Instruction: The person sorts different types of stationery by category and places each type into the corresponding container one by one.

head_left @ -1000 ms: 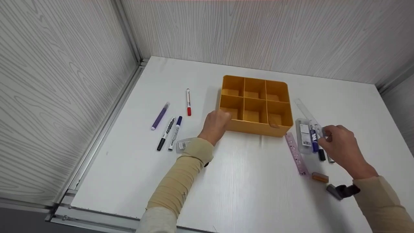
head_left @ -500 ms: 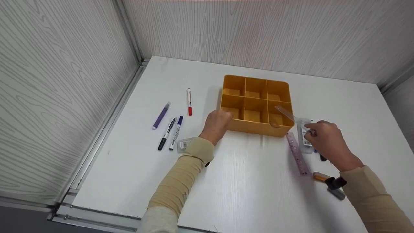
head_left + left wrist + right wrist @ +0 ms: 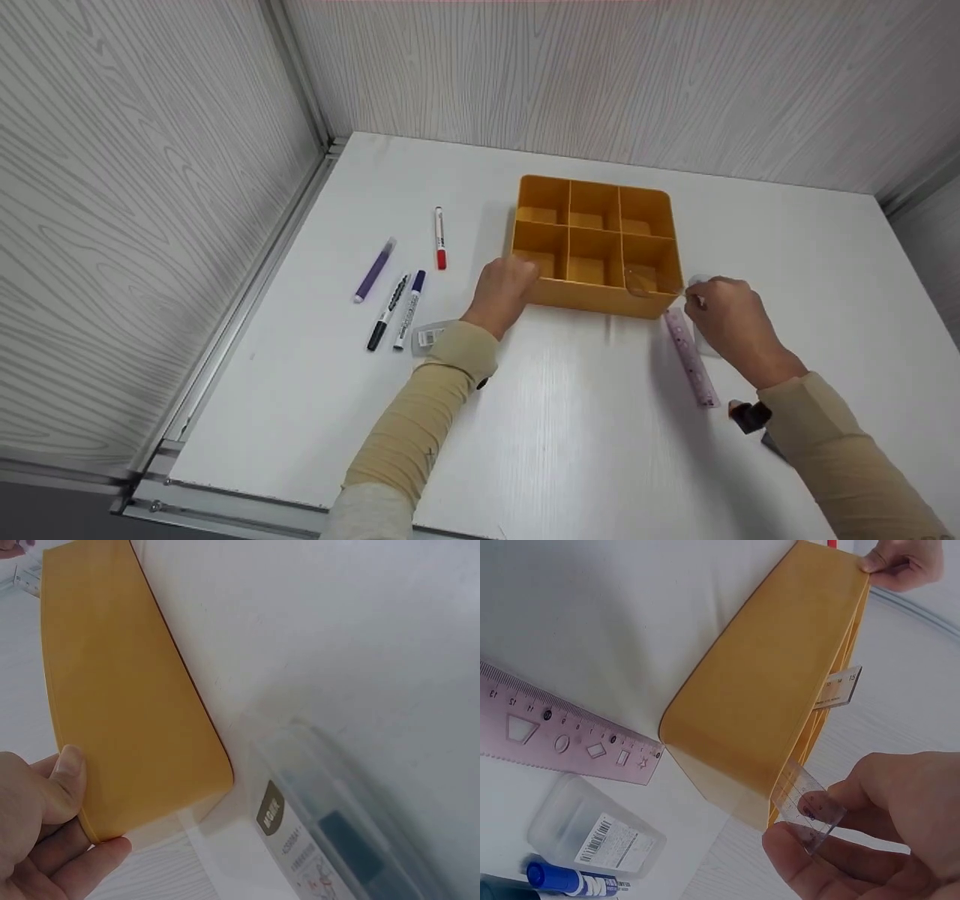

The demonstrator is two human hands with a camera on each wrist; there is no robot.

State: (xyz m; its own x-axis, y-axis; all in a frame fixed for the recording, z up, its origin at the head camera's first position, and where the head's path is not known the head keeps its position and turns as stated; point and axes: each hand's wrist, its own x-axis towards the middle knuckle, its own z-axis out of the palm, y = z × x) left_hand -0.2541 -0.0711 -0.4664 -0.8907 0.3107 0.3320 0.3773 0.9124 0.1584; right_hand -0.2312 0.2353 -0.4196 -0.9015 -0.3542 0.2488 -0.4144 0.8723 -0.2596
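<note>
A yellow box (image 3: 589, 295) with several compartments stands on the table. My left hand (image 3: 501, 294) grips its near-left corner, with the thumb on the outer wall (image 3: 127, 690) in the left wrist view. At the opposite end, my right hand (image 3: 731, 315) pinches a clear ruler (image 3: 799, 802) by its end. The ruler's other end is hidden below the rim, inside the near-right compartment. A second clear ruler (image 3: 841, 688) pokes up out of the box, its end marked 15. A pink ruler (image 3: 691, 360) with cut-out shapes lies by the box's near-right corner.
Left of the box lie a red-capped marker (image 3: 440, 238), a purple pen (image 3: 374, 271), a black-capped marker (image 3: 388, 313) and a blue-capped marker (image 3: 409, 310). A clear case (image 3: 330, 832) sits near my left wrist. Another case (image 3: 592, 829) and a blue marker (image 3: 562, 879) lie at the right.
My right hand has carried the clear ruler leftward from beside the pens at the right to the box, lowering its far end into the near-right compartment. My left hand has stayed on the corner.
</note>
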